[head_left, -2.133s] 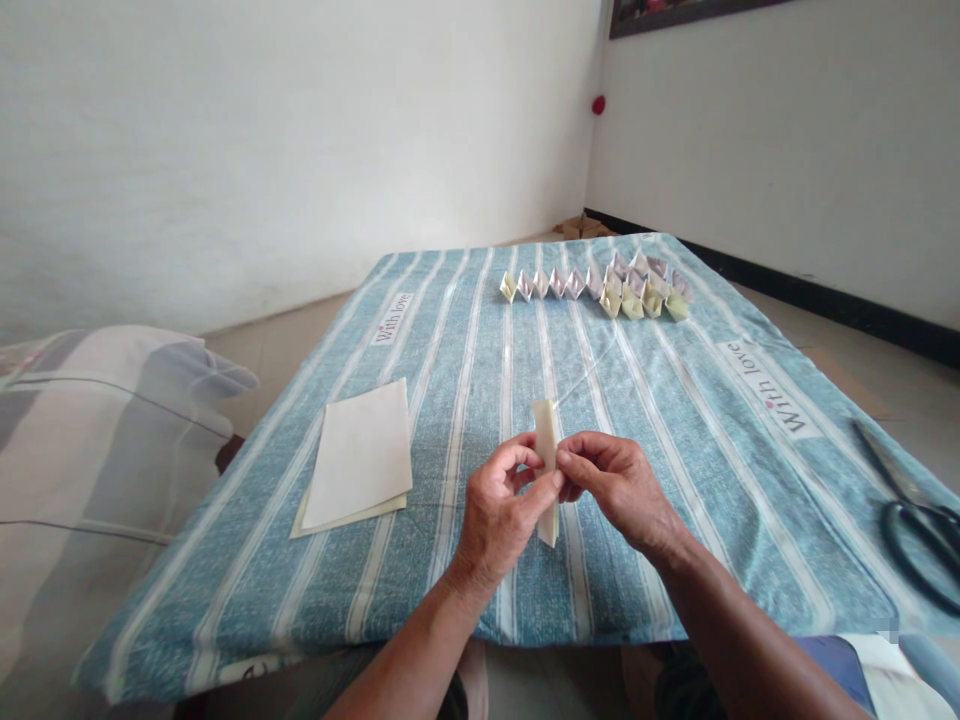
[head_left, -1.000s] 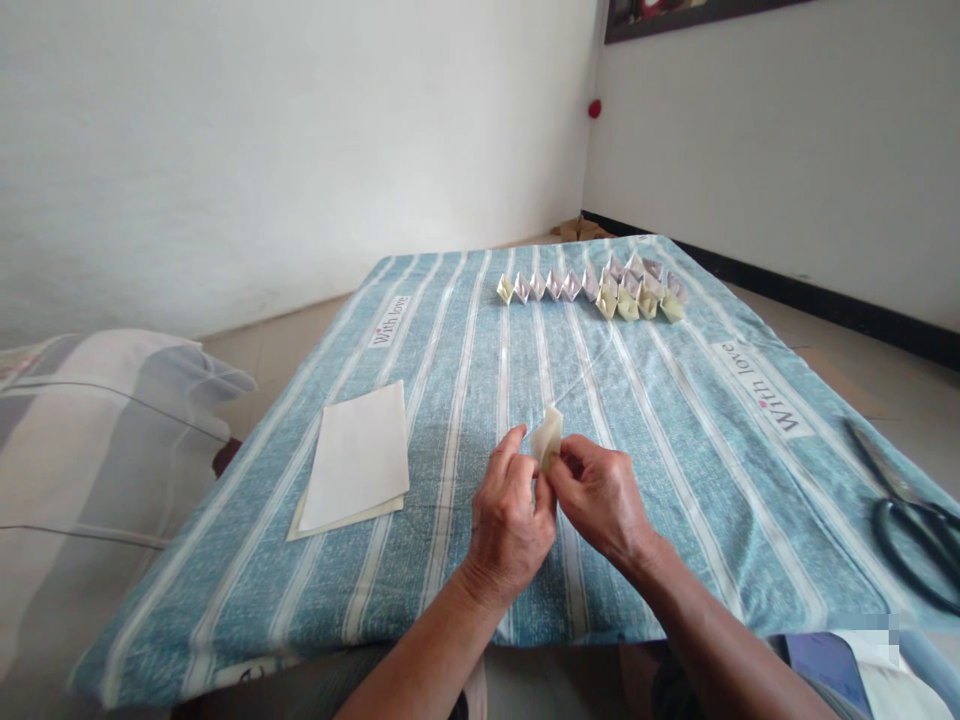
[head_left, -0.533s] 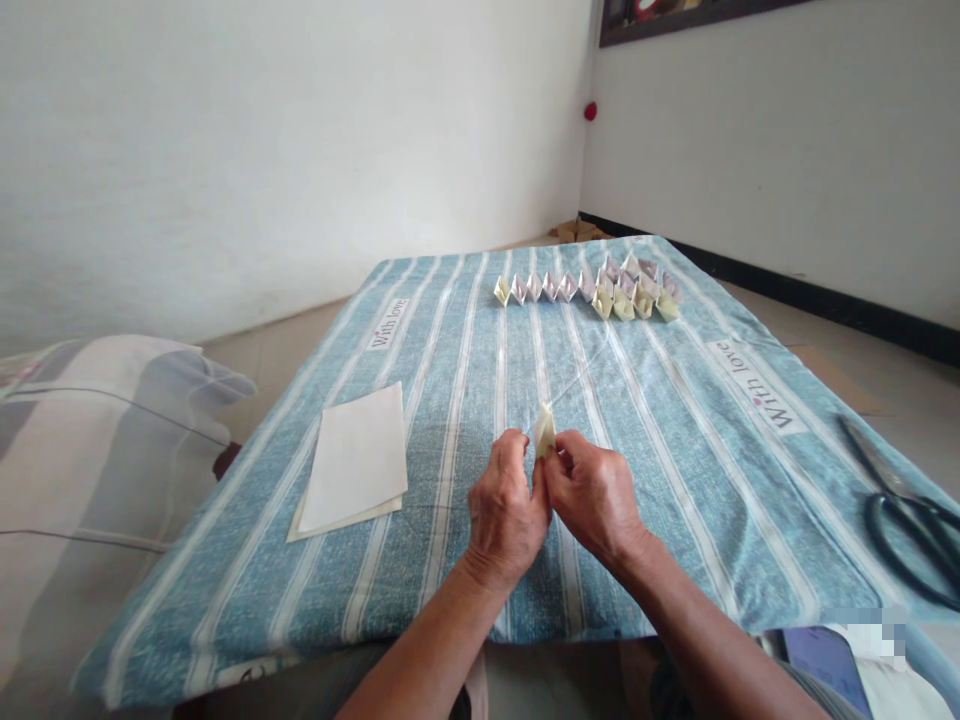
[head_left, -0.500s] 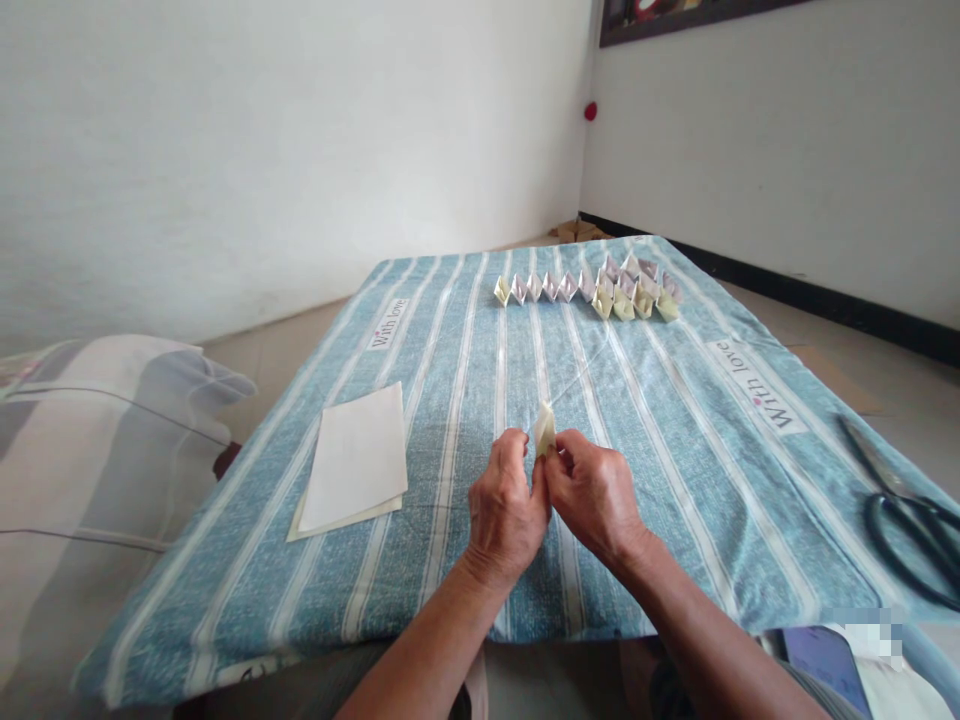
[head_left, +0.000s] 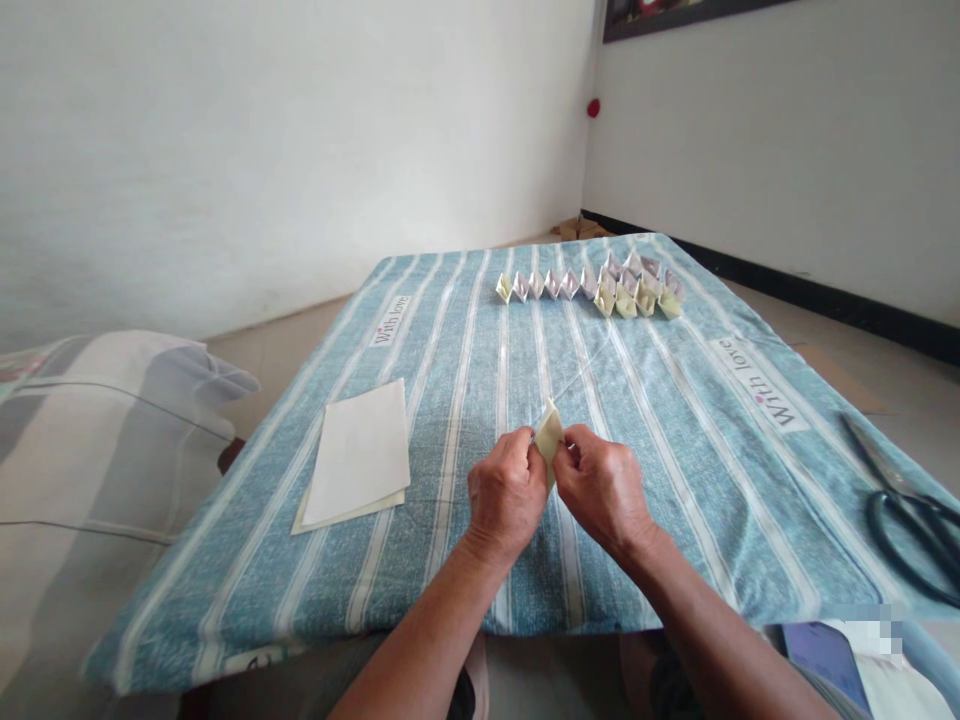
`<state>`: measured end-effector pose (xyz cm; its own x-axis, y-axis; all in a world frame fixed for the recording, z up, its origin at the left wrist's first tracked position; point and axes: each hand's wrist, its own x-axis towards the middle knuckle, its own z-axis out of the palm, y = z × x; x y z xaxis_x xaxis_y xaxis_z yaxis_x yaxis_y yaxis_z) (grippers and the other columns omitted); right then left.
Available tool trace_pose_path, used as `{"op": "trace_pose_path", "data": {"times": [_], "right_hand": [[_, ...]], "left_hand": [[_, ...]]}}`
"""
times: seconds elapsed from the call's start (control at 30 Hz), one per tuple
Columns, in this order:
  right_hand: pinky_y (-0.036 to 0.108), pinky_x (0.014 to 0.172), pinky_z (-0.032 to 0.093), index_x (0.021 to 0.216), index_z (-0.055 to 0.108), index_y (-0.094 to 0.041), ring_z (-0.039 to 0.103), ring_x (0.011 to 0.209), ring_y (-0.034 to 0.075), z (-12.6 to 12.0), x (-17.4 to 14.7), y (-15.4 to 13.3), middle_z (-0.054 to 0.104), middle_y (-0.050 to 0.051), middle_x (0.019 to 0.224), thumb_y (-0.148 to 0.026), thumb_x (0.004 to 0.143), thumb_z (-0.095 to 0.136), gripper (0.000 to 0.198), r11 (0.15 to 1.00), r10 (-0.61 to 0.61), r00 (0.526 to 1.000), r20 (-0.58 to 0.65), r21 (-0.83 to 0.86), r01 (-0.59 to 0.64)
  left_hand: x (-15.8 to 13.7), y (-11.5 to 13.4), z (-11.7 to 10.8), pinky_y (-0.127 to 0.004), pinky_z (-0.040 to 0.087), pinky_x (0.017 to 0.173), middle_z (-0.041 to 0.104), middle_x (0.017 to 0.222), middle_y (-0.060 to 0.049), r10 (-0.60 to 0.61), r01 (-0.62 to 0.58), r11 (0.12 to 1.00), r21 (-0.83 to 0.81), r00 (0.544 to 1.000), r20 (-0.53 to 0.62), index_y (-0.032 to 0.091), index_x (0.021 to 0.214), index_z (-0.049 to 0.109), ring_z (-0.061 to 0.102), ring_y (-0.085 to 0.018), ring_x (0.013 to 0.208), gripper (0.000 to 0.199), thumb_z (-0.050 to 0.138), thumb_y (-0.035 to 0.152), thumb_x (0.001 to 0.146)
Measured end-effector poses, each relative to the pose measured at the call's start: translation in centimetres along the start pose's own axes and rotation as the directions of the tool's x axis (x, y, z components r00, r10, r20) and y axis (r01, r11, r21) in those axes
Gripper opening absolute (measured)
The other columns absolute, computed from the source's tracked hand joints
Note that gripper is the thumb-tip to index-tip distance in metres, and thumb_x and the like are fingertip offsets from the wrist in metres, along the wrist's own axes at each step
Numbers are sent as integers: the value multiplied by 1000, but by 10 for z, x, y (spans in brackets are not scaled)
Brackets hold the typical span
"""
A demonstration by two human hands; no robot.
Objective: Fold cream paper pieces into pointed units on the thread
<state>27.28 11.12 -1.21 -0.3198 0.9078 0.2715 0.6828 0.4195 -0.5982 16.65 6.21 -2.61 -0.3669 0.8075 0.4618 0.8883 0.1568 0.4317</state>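
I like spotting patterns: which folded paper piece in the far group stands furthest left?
The pale yellow piece at the very left end. The next few pieces look pinkish or whitish; the other yellow pieces sit together toward the right.

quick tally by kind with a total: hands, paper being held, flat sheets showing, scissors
Hands: 2, left hand and right hand
Held paper: 1
Flat sheets showing: 2, white sheet over pale yellow sheet
Scissors: 1
Total: 6
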Motion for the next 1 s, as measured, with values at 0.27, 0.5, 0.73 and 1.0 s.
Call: {"op": "trace_pose_path", "data": {"times": [0.27, 0.5, 0.73, 1.0], "right_hand": [[27, 53, 15, 66, 58, -18, 32, 47, 9, 0, 0, -2, 53, 0, 52, -16, 79, 52, 15, 998, 14, 1000, 10, -64, -13], [26, 52, 18, 70, 60, -19, 33, 48, 10, 4, 2, 2, 50, -2, 53, -18, 80, 53, 12, 1000, 19, 999, 50, 11, -19], [25, 50, 24, 66, 60, -18, 35, 46, 10, 4, 3, 7, 44, -3, 50, -15, 81, 49, 19, 994, -52, 997, 48, 94, 47], [23, 52, 32, 76, 67, -18, 46, 50, 11, 0, 3, 9, 54, -2, 54, -16, 80, 48, 19, 965, -2, 987, 161, 260, -40]], "left_hand": [[1, 3, -3, -25, 37, 57, 62, 61, -2, -60, 60, 995, -83, 998, 0, 14, 79, 67, 53, -13, 54, 20, 48, 8, 82], [1, 10, -9, -23, 36, 56, 61, 58, 1, -135, 142, 981, -132, 989, 61, 17, 78, 68, 51, -11, 51, 20, 49, 10, 82], [5, 8, -10, -24, 42, 60, 66, 66, 0, -241, 280, 940, -196, 950, 198, 16, 108, 68, 59, -14, 57, 29, 53, 16, 83], [13, 0, -19, -22, 39, 57, 60, 60, 3, -133, 250, 922, -296, 921, 366, 17, 85, 71, 54, -12, 56, 24, 48, 12, 82]]}}
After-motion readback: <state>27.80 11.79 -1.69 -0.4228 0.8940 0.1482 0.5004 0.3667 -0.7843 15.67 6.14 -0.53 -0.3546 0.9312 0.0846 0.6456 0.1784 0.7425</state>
